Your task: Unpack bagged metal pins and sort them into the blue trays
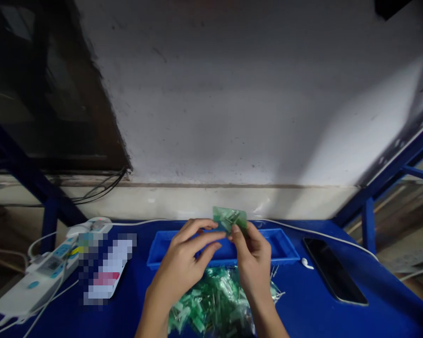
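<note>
My right hand [254, 246] pinches a small translucent green bag [229, 217] between thumb and fingers. Slim, pale pieces show through its film, too small to name. Just left of the bag is my left hand [188, 253], thumb and fingers apart, holding nothing; one fingertip is at the bag's lower edge, and I cannot tell if it touches. Both hands are over a shallow blue tray [284, 244]. Below them lies a heap of green packets and thin pieces [211, 300], partly hidden by my wrists.
On the blue table [303, 319], a power strip [45, 277] with cables and a phone with a blurred screen [109, 270] lie at the left. A white earbud [306, 263] and a dark phone [334, 270] lie at the right. Behind runs a white cable [313, 229] along the wall [215, 103].
</note>
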Available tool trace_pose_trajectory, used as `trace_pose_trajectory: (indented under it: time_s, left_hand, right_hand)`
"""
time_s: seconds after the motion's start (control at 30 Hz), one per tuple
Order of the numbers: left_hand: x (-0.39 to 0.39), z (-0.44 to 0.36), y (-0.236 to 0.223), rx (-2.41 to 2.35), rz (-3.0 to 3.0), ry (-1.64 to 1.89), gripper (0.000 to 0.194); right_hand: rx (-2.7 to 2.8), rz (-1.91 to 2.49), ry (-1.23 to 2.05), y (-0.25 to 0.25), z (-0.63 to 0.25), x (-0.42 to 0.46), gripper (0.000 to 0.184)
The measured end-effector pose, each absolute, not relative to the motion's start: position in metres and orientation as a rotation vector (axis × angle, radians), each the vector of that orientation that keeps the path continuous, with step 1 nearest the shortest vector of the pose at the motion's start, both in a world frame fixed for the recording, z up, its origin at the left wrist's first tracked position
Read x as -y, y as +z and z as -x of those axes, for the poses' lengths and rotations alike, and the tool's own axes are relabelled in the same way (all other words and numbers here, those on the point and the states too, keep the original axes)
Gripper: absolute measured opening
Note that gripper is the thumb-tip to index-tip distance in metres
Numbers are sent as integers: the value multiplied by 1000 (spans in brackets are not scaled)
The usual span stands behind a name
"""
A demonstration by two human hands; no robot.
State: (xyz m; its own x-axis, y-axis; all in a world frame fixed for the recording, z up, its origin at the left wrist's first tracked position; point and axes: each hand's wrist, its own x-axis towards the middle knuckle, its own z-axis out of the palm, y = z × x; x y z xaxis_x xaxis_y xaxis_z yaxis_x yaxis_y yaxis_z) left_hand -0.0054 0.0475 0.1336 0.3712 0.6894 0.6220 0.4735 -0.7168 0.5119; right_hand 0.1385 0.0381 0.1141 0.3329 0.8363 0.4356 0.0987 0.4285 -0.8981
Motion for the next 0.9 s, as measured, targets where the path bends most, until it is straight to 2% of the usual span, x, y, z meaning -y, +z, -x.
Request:
trace_pose_trajectory:
  time_s: [0.03,0.13,0.23,0.33,0.4,0.47,0.57,0.73,0.9]
  left_hand:
    - [-46,9,135,-1078,-2368,1249,24]
    - [-40,26,133,-1266,-2276,1223,25]
    - [-27,51,111,-1530,-2139,1060,26]
    - [-3,70,71,-1797,-1967,570,34]
    - [14,74,46,-1948,-1799,268,45]
    - [26,70,27,-1995,-1725,165,54]
    - [30,57,15,-1940,-1758,205,42]
    - [18,45,19,-1869,-1836,459,48]
    - [-3,37,52,-1789,-1984,854,19]
  right_hand:
    - [1146,1010,458,111,-136,-37,14]
    - [1327,931,114,100,-130,-39,33]
    - [1766,1018,184,96,-127,-47,44]
    - [1963,1134,314,99,-135,-53,52]
    - [1908,1165,331,104,-146,-55,47]
    - [1819,1185,325,109,-159,-53,39]
    - [1736,1211,325,119,-173,-47,31]
    - [1791,1205,380,135,-180,-28,31]
    - [1843,1153,519,140,-173,-18,35]
